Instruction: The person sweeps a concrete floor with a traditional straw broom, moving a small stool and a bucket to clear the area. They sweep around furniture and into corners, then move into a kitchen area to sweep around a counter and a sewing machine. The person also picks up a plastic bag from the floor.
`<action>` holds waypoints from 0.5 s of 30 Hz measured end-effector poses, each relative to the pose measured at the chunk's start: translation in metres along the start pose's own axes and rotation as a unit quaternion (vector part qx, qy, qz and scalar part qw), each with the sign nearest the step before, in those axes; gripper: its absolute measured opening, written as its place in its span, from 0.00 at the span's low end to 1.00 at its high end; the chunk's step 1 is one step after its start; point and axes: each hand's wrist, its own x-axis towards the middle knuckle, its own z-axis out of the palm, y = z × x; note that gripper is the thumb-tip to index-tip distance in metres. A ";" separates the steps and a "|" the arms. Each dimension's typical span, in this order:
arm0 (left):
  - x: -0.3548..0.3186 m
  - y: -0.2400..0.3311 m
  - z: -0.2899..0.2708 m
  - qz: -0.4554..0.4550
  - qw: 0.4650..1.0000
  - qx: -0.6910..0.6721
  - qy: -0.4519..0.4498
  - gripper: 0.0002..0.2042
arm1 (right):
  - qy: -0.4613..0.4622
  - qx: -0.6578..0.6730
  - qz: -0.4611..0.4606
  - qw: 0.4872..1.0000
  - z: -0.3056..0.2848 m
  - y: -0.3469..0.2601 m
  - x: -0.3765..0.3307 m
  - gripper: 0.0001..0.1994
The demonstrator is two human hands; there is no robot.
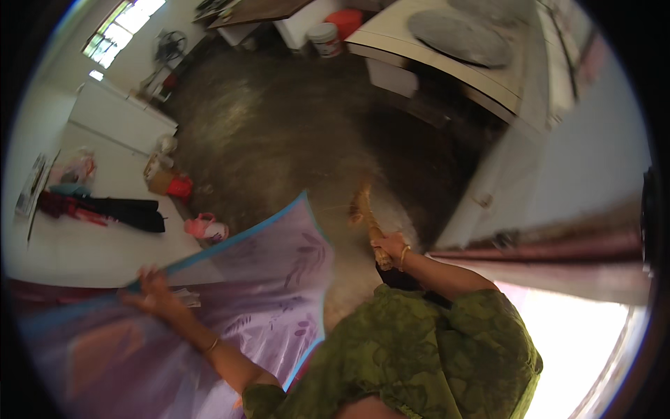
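Note:
A purple printed curtain (286, 279) with a blue hem spreads across the lower left. My left hand (159, 297) lies against it near the hem, fingers apart, pushing the cloth out to the left. In my right hand (392, 246) is a short straw broom (373, 220), gripped around its bound handle. Its bristle end points away from me over the floor and is smeared by motion. A dark thing (398, 279) just below my right hand is partly hidden by my green sleeve.
Dark floor (279, 126) stretches ahead. A counter (391, 38) with a round grey lid (460, 38) stands far right, with a white bucket (324, 38) and red tub (345, 21) beside it. Along the left wall sit a pink jug (206, 228), red container (180, 186) and fan (169, 47).

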 end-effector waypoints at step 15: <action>0.057 -0.195 -0.019 -0.153 0.904 0.223 0.332 0.18 | -0.040 -0.126 0.054 0.990 0.162 -0.207 0.280 0.04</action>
